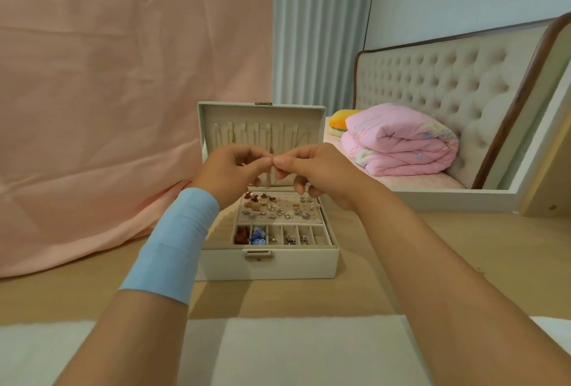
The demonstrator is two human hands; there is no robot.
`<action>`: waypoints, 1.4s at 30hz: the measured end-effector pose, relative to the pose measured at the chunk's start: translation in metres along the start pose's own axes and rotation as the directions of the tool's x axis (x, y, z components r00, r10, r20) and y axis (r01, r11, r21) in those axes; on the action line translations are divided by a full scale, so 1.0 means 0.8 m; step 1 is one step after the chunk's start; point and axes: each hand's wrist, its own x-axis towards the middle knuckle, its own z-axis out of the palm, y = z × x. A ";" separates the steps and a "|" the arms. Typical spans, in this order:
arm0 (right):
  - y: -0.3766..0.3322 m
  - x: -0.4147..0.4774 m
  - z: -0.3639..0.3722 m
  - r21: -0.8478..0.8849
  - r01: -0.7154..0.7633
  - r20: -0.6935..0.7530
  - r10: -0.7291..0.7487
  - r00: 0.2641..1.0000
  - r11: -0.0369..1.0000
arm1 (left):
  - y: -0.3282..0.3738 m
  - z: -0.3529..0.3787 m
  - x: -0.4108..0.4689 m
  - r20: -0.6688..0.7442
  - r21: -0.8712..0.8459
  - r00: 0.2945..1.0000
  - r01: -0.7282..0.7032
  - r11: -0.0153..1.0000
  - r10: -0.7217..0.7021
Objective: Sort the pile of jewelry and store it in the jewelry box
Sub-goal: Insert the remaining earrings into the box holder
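Pink fabric backdrop (123, 76), upper left of frame. Light wooden tabletop (386, 262), lower half. Cream rectangular jewelry box (265, 265), centre, on the tabletop; lid (262, 119) upright; earrings (272, 208) in tray and compartments. Left hand (231, 172), right hand (321, 169), before the lid: each grip pinched together on one tiny jewelry piece (273, 160), type indiscernible.

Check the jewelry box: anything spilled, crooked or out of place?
Nothing stands out. The jewelry box sits on the table, lid upright, earrings on its pad, pieces inside the front compartments. The left hand and right hand pinch a small piece above it, too tiny to identify.
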 end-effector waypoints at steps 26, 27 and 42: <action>0.044 0.034 0.002 -0.038 0.235 -0.182 -0.238 0.954 0.971 | -0.007 0.013 0.025 0.050 -0.085 0.960 0.280 0.956 -0.276; 0.050 0.035 0.004 -0.052 0.227 -0.193 -0.233 0.953 0.973 | -0.012 0.014 0.027 0.057 -0.057 0.959 0.281 0.958 -0.278; 0.069 0.052 0.017 -0.779 0.116 -0.038 -0.230 0.972 0.616 | -0.049 0.010 0.033 -0.135 -0.048 0.975 0.169 0.984 -0.174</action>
